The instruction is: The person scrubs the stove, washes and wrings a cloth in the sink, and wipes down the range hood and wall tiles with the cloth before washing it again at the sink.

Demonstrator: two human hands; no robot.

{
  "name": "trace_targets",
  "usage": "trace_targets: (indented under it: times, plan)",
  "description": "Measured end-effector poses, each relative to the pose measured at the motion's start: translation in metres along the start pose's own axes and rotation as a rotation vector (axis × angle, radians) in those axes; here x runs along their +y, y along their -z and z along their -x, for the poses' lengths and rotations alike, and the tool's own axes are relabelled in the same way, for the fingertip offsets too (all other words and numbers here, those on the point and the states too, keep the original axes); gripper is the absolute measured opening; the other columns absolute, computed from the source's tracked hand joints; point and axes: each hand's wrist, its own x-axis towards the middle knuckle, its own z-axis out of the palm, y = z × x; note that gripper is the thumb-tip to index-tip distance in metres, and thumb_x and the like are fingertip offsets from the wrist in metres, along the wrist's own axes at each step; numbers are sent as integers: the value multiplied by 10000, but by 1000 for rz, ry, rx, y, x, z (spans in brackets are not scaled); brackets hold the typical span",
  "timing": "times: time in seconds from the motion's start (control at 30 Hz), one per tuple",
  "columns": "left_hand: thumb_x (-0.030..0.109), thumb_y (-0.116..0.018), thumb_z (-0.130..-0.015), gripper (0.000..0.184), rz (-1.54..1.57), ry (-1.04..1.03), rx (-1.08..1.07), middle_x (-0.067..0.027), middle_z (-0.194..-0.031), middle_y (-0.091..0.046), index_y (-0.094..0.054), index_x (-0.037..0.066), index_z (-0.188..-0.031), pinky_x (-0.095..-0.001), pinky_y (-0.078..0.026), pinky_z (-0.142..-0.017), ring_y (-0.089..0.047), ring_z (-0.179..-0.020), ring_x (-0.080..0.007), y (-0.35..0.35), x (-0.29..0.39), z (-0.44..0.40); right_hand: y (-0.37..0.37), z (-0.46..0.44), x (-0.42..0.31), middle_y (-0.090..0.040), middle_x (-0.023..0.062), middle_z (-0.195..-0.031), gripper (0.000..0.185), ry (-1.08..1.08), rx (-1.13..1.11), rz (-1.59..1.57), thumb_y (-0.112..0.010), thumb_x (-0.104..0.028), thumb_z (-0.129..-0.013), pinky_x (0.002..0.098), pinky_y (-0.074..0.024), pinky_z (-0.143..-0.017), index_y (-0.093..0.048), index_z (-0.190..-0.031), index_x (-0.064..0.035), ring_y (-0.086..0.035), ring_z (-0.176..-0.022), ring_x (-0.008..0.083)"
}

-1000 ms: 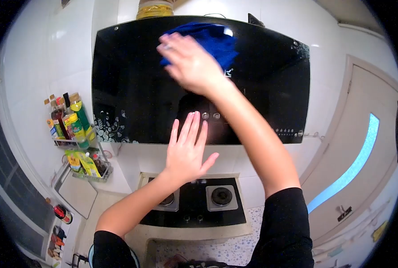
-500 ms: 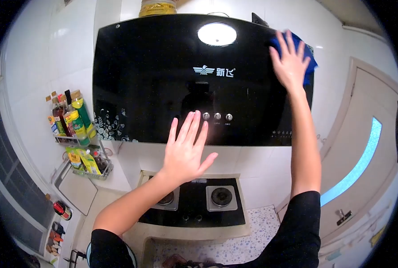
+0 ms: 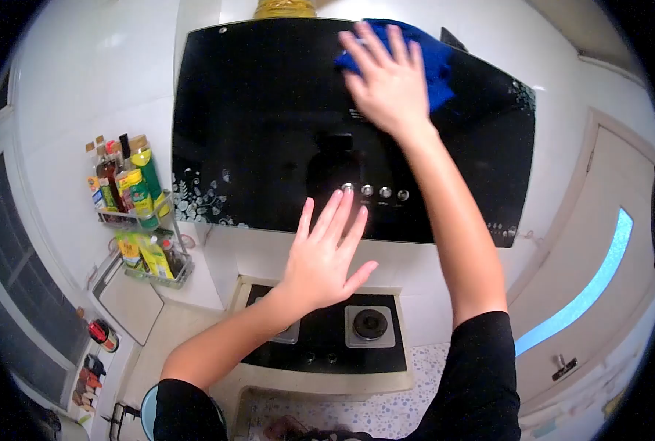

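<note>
The black range hood panel (image 3: 268, 110) fills the upper middle of the head view. My right hand (image 3: 393, 95) presses a blue cloth (image 3: 434, 70) against its upper part, fingers stretched over the fabric. Under that palm the panel's logo is mostly hidden. My left hand (image 3: 326, 257) is open, with its fingers up and its thumb out to the right. Its fingertips are at the lower part of the panel, beside the row of round silver knobs (image 3: 385, 192); whether they touch it I cannot tell.
A gas stove (image 3: 371, 323) lies below the hood. Bottles and packets fill a wall rack (image 3: 145, 220) on the left. A yellow-lidded container (image 3: 285, 8) sits above the hood. At the right is a door (image 3: 584, 257); a window (image 3: 30, 279) is at the left.
My right hand has moved left across the panel with the blue cloth, from the upper right corner to the upper middle. My left hand stays below the knobs. The view has shifted slightly.
</note>
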Motion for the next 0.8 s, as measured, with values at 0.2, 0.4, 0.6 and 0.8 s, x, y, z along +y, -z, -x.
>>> trace_targets:
  times: [0.2,0.4,0.6,0.8]
  plan:
    - [472,-606,-930,743,-49,110,-90,-305,-1590,-320,-471,-26,-1464,-684,-146,-1180,-289,-1504,-430,10,-11,49,-15,-7,-143,-462,13,-1580,594,365,-45,-336,-595,-423,-911,621,-213,-1209,-525,-1485,-286,-343,-1486,378]
    - [410,-629,-912,749,77,118,-107,-292,-1613,-300,-447,-28,-1492,-691,-154,-1175,-299,-1501,-437,-2,11,89,8,29,-121,-487,-16,-1561,570,351,-99,-384,-613,-525,-918,492,-476,-1008,-562,-1445,-315,-389,-1472,335]
    - [363,-615,-922,706,234,173,-79,-278,-1617,-310,-459,-12,-1500,-679,-139,-1187,-315,-1500,-426,-21,29,105,53,86,29,-398,5,-1623,581,-41,-184,-26,-564,-517,-960,594,-467,-997,-480,-1509,-346,-332,-1484,424]
    - [332,-581,-954,660,311,288,-100,-262,-1626,-303,-456,-5,-1507,-673,-133,-1190,-338,-1487,-415,-49,42,132,94,232,105,-274,5,-1691,575,-518,-167,174,-485,-410,-1014,701,-178,-1173,-390,-1577,-336,-231,-1505,508]
